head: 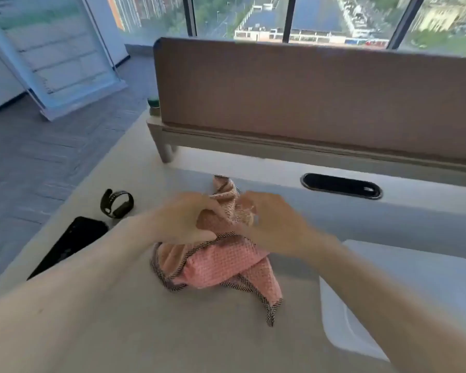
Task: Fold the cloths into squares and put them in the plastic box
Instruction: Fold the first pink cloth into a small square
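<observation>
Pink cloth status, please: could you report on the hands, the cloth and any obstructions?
Both left hand and right hand grip pink cloth. Cloth crumpled, not yet folded. At right, plastic box waits. Off left, watch and phone, clear of cloth.

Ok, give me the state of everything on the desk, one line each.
Pink cloth: crumpled, unfolded, lower part on the desk.
Left hand: grips the cloth's bunched top.
Right hand: grips the same bunch.
Plastic box: on the desk at right, no cloth visible inside.
Watch: lying on the desk, not worn.
Phone: flat, screen dark.
</observation>
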Available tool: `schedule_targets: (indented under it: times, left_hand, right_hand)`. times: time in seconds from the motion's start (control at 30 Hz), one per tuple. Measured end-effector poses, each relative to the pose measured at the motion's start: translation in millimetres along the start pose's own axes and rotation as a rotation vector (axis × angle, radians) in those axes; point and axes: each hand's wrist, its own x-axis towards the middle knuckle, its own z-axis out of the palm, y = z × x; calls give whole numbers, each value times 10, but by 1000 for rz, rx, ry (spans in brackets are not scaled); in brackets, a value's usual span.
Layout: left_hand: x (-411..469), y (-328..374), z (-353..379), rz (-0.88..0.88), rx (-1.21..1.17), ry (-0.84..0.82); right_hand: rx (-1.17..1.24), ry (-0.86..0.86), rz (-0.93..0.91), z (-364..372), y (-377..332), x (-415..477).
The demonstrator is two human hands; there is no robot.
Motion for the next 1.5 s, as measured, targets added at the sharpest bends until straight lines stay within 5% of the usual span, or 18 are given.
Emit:
schedule_targets:
  times: [0.13,0.4,0.67,0.9,1.1,1.3,1.5]
  left_hand:
    - [-17,-102,114,98,83,82]
    - [-396,426,-44,152,38,435]
    - [-1023,1110,-181,326,178,444]
    - [-1352,1141,-244,273,-4,586]
    - [-1591,1117,-152,216,-8,486]
    - [-1882,1111,-108,111,152,331]
    - [-2241,1330,-272,31,-229,350]
  right_hand:
    - [-257,-130,-58,334,152,71]
    - [-169,438,-139,603,-11,-343]
    - [-24,502,-117,-40,-533,-1164]
    - [-263,438,-77,-519,-604,-1756]
    - [-334,338,-33,-521,-348,-2113]
    - [-50,147,-20,-397,-244,-2443]
    - [167,183,-64,-425,-329,-2784]
